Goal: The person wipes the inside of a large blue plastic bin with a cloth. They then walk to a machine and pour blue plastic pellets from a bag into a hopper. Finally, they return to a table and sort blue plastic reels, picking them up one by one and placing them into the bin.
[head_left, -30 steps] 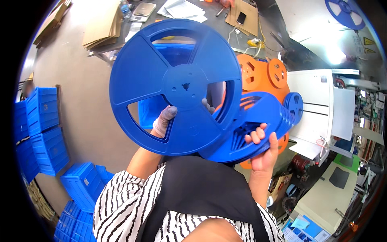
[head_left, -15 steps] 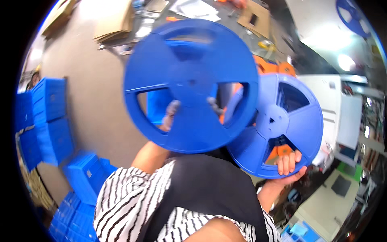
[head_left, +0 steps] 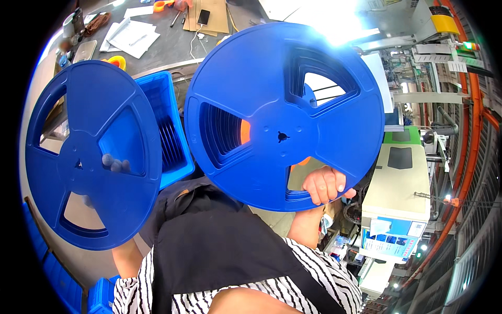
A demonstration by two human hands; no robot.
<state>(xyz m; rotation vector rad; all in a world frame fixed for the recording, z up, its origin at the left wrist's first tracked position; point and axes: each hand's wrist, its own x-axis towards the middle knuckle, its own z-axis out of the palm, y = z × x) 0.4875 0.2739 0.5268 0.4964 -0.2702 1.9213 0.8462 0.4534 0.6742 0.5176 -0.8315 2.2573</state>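
My left hand is behind a blue plastic reel at the left. Grey-covered fingertips show through the reel's cut-out, and the rest of that hand is mostly hidden. At the right, my right hand grips the lower rim of a larger-looking stack of blue reels, fingers hooked through its bottom cut-out. Repeated edges inside the cut-outs show several reels lying one behind another. Between the two, a blue bin holds thin reels standing on edge.
A dark worktable at the far side bears papers, an orange tape roll, cardboard and a phone. A cream-coloured machine stands to the right. Blue crates sit at lower left.
The single reel has moved left with my left hand, away from in front of the others. My right hand's reel stack has come up and toward the middle. The view has turned right.
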